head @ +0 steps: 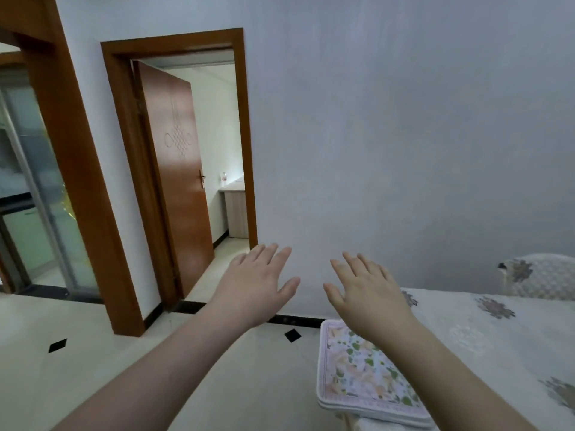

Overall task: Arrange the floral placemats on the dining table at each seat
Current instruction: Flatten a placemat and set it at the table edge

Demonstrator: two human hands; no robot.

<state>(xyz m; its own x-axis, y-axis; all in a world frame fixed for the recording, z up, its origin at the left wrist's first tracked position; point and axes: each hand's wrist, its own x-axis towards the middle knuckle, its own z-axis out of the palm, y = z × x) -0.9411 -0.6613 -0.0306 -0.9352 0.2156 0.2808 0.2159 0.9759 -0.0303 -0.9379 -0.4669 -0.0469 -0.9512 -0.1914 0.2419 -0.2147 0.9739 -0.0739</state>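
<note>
The left hand (255,284) hangs flat, fingers spread, holding nothing. The right hand (368,293) does likewise, raised above the stack of pink-bordered floral plastic placemats (361,377) at the near left corner of the bench (485,343) under its white flowered cloth. Best to lower both hands, peel off only the top mat, and lift it level.

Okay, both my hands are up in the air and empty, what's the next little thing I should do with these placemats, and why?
Probably lower the right hand onto the floral placemats and take the top one. Both hands, the left hand too, are open and hold nothing, and the mats lie stacked at the table corner.
</note>
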